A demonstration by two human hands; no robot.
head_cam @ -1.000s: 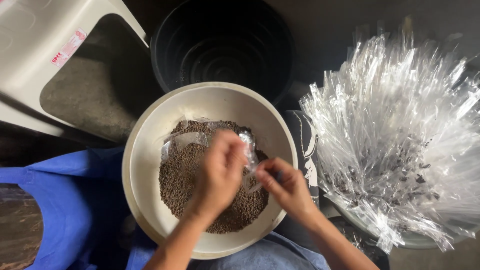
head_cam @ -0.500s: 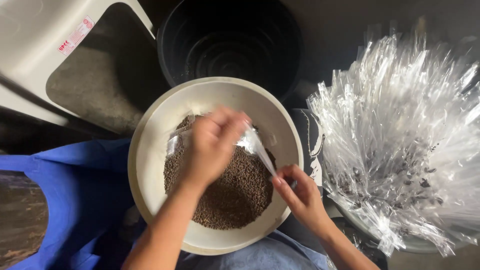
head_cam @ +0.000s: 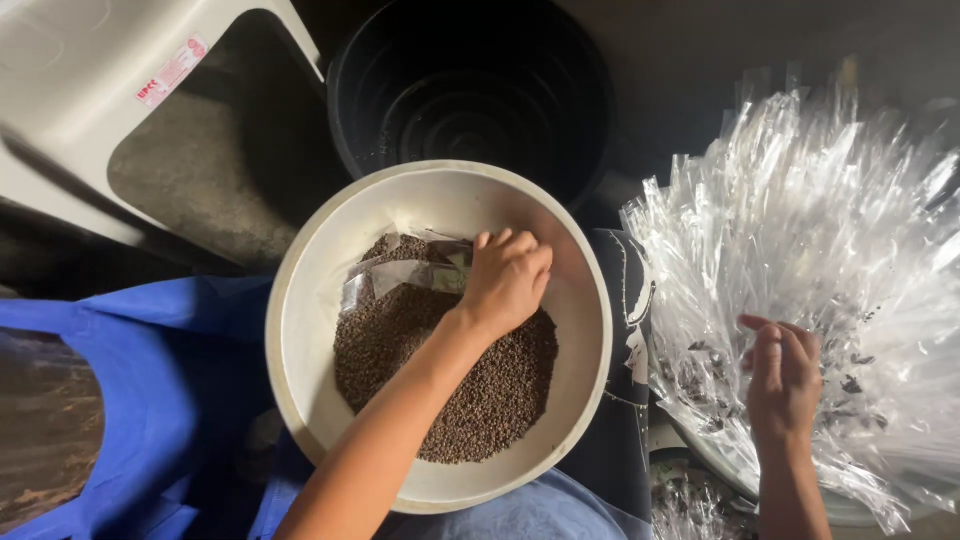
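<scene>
Informal packing spot, likely home workspace: work done low over dark floor (head_cam: 700,60), beside black tub (head_cam: 470,90), pale plastic stool (head_cam: 90,90), heap of clear bags (head_cam: 830,270).

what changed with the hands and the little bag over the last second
The right hand let go of the clear bag and moved right, onto the pile of clear plastic bags. The left hand kept the bag and now holds it alone, low over the brown granules. The cream bowl, black bucket and blue cloth stayed put.
</scene>
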